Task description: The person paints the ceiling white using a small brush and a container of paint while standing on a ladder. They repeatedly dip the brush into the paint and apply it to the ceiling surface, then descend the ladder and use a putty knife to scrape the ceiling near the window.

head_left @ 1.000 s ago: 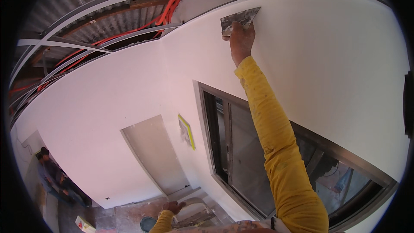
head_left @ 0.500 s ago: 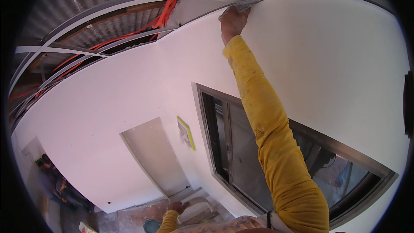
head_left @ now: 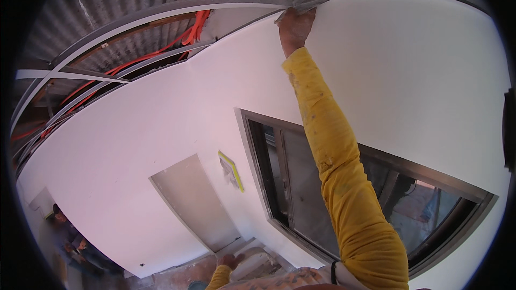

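My right arm, in a stained yellow sleeve, reaches up across the window to the top of the white wall [head_left: 419, 70]. There my right hand [head_left: 297, 28] is closed around a flat grey blade-like tool [head_left: 312, 5]. Its thin end points right along the edge where wall and ceiling meet, and my fingers partly cover the rest. Low in the view is my left hand [head_left: 231, 261], its fingers stretched out with nothing seen in them. It hangs beside a pale object near the floor, and I cannot tell whether they touch.
A dark-framed sliding window [head_left: 301, 182] lies below my raised arm. Metal ceiling framing [head_left: 161, 9] and orange tubing [head_left: 201, 19] run overhead under corrugated sheets. A yellow-green-edged panel [head_left: 231, 172] is on the wall near a grey doorway [head_left: 191, 198]. Another person [head_left: 78, 244] is at the far left.
The view has tilted slightly upward, so the window and doorway sit lower. My right hand keeps its grip on the blade-like tool near the ceiling edge, with hardly any movement.
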Available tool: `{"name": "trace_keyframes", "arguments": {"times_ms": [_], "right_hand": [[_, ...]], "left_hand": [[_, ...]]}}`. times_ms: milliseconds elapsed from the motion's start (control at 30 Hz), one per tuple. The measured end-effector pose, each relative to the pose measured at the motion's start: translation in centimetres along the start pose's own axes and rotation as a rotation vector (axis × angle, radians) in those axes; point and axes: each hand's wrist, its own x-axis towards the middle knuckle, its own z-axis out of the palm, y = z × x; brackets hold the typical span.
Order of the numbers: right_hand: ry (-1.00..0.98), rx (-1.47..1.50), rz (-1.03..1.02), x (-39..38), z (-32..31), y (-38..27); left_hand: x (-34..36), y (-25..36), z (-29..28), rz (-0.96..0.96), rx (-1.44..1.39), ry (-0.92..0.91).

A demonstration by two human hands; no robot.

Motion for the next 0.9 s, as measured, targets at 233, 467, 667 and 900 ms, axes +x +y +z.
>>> {"name": "trace_keyframes", "arguments": {"times_ms": [233, 467, 667, 900], "right_hand": [[-0.014, 0.113, 0.024, 0.5, -2.0, -2.5], [-0.029, 0.153, -0.066, 0.9, -3.6, -4.7], [0.037, 0.123, -0.109, 2.0, -5.0, -5.4], [0.03, 0.098, -0.241, 3.2, -7.1, -6.6]], "left_hand": [[0.5, -0.6, 0.6, -0.011, -0.084, 0.026], [-0.4, -0.1, 0.0, 0.005, -0.091, 0.043], [-0.7, 0.0, -0.2, -0.018, -0.119, 0.058], [0.2, -0.5, 0.7, 0.01, -0.136, 0.089]]}}
